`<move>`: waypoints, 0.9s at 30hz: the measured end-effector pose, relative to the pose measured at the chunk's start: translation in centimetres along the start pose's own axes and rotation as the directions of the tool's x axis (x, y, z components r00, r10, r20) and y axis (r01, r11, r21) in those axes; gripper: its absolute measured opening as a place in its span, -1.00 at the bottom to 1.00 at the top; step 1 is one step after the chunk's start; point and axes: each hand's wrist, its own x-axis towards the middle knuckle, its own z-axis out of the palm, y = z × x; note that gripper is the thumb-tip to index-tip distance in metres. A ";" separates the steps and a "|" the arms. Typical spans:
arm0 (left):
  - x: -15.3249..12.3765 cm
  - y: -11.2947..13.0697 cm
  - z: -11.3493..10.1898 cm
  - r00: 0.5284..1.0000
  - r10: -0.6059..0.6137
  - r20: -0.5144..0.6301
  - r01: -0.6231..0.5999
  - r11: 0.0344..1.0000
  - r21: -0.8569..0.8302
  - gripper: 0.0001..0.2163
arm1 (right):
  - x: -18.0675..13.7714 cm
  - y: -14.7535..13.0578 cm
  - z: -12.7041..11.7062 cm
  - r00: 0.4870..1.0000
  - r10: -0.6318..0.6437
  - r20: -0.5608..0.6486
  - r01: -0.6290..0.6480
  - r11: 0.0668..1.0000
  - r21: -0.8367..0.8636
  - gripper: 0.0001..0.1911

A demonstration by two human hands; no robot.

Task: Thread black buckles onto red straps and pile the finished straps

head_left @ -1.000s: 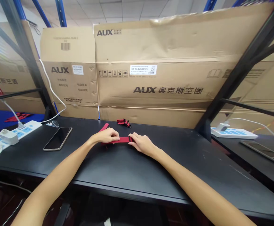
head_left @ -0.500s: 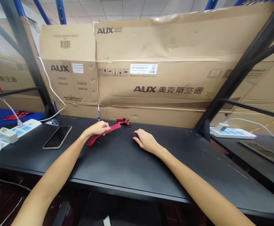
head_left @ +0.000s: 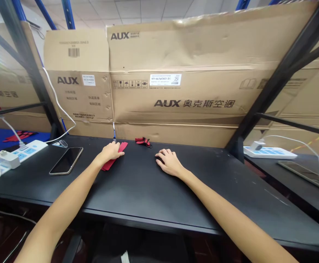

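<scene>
My left hand (head_left: 111, 151) lies over red fabric strips (head_left: 108, 165) on the black table, fingers stretched across them and the thumb pointing right. Part of the strips is hidden beneath the palm; one end (head_left: 123, 146) sticks out beyond the fingers. To the right, my right hand (head_left: 169, 163) rests on the tabletop, fingers slightly bent and apart. Whether the dark spot between its thumb and index finger is a small object or just the table, I cannot make out. Between the hands and farther back sits a red strap piece with black parts (head_left: 143, 141).
A phone (head_left: 66, 160) lies on the left, near a white power strip (head_left: 33, 146) with plugs and cables. Cardboard panels (head_left: 198, 87) stand along the back edge. A slanted black metal frame (head_left: 274, 73) rises on the right, beside another power strip (head_left: 270, 152).
My left hand has loosened from a closed grip and flattened onto the red strips; the lifted strip now lies with the others. My right hand's fingers have spread and lowered, staying in place.
</scene>
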 end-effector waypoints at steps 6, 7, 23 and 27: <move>-0.2 0.3 1.5 0.997 -0.063 -0.040 0.066 0.993 0.102 -0.69 | 0.4 0.8 0.6 0.993 0.108 0.049 -0.109 0.994 0.030 -0.77; -0.2 0.3 1.6 0.996 -0.058 -0.063 0.065 0.992 0.108 -0.69 | 0.5 0.9 0.7 0.992 0.116 0.054 -0.118 0.993 0.026 -0.78; 5.5 7.2 6.6 0.901 0.312 -0.302 -0.372 0.913 -0.167 -0.31 | 0.7 1.1 1.2 0.992 0.126 0.031 -0.128 0.991 0.046 -0.81; 7.2 7.6 6.6 0.915 0.302 -0.266 -0.347 0.927 -0.141 -0.35 | 0.6 1.2 1.2 0.992 0.119 0.041 -0.121 0.991 0.051 -0.81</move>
